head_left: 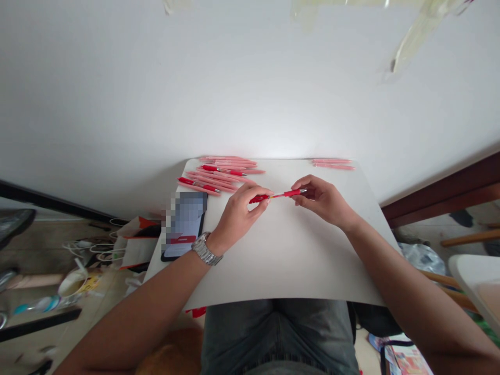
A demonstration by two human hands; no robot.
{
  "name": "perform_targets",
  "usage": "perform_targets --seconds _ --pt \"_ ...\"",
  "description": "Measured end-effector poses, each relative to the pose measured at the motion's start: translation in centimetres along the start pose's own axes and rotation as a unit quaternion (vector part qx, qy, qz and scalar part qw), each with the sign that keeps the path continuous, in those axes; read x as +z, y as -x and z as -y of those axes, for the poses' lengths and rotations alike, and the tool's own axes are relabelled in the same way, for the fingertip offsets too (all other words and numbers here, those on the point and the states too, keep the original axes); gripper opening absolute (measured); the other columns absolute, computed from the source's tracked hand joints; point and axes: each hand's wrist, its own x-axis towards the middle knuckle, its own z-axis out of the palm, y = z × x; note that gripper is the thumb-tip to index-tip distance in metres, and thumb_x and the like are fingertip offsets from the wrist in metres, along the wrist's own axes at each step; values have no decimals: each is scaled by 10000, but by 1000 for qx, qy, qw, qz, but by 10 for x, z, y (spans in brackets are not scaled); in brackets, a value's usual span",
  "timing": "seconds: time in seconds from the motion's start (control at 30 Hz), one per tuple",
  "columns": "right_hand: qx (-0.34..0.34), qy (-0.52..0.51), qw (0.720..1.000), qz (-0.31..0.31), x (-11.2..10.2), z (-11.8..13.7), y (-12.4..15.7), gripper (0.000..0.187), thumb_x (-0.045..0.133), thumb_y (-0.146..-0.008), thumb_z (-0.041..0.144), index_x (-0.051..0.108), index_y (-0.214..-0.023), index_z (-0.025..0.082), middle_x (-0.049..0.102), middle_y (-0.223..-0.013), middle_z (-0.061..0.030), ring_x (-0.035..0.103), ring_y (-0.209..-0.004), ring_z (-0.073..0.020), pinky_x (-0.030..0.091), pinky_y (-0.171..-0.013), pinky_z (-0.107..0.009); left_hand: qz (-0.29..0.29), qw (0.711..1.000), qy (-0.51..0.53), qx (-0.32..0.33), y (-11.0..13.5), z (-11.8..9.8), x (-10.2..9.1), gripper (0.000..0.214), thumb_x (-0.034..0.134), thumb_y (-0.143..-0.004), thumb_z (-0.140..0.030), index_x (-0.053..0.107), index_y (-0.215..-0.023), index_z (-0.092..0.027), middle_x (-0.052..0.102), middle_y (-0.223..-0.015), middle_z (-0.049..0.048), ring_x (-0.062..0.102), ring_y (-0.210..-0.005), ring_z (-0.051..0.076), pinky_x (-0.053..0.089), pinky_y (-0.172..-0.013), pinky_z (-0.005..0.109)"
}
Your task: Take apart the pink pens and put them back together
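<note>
Over the middle of the white table [289,265], my two hands hold the parts of a red ballpoint pen drawn apart. My left hand [242,211] pinches the red rear barrel [258,198]. The fingers of my right hand [324,202] are closed on the red front grip section [292,192], which has a silvery tip. A thin refill [277,196] shows in the gap between the two parts. Beyond my left hand lies a pile of pale pink pens [219,178] with two darker red pens on it, one near the top [224,170] and one at the left [198,184].
A few pink pens [334,165] lie at the table's far right corner. A phone [185,221] rests along the left edge, near my watch [207,249]. The white wall [250,94] rises behind the table. Bags, a cup [73,281] and cables are at the lower left.
</note>
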Motion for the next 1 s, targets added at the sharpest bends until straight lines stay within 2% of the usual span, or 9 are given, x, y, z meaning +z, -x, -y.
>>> perform_targets --seconds 0.17,0.3,0.37,0.47,0.53,0.63,0.83,1.0 --pt "35 45 998 1 -1 3 1 367 775 -914 540 717 -1050 204 743 -900 -61 691 -751 -188 574 -722 -351 4 999 -45 25 0 1 -1 212 658 -999 -149 748 -1168 -239 693 -1132 58 679 -1097 193 591 -916 316" --pt "46 71 996 24 -1 4 2 412 658 -981 602 719 -942 197 746 -840 -72 663 -728 -189 540 -687 -343 9 997 -73 36 0 3 -1 221 656 -1009 -169 749 -1191 -255 697 -1125 56 672 -1145 210 581 -943 341" --pt "42 76 996 28 -2 3 2 408 650 -984 606 730 -1021 208 751 -888 -76 665 -738 -191 545 -692 -348 13 996 -75 36 1 3 -2 220 652 -1012 -171 750 -1189 -257 697 -1122 54 673 -1151 212 581 -941 338" --pt "22 63 998 14 -2 0 2 439 740 -933 569 682 -1238 259 743 -1078 -77 693 -792 -196 581 -745 -369 8 997 -75 32 1 3 -2 223 640 -1016 -172 749 -1190 -260 699 -1139 58 673 -1156 215 584 -956 348" --pt "-1 59 998 6 -2 -1 2 403 773 -918 525 673 -1218 275 726 -1119 -66 695 -826 -192 591 -786 -375 2 997 -75 31 0 4 -2 220 637 -1018 -178 751 -1186 -261 702 -1143 59 676 -1151 217 583 -968 360" --pt "-7 65 998 8 -1 1 2 296 744 -949 491 696 -1119 254 728 -1013 -50 675 -781 -179 574 -753 -359 3 997 -73 34 0 5 -2 226 643 -1013 -173 756 -1187 -263 709 -1131 58 680 -1151 218 586 -953 353" --pt "29 112 993 19 0 9 4 351 654 -995 556 723 -1017 212 749 -887 -71 661 -717 -187 545 -689 -357 4 997 -65 36 0 5 -2 216 643 -1017 -170 758 -1177 -258 724 -1103 51 686 -1141 211 571 -980 356" --pt "-18 131 991 3 1 4 4 351 729 -945 517 682 -1194 273 745 -1088 -65 682 -791 -194 581 -743 -371 7 997 -65 32 0 4 -2 208 638 -1022 -186 758 -1175 -259 737 -1117 55 682 -1167 222 567 -1003 381"
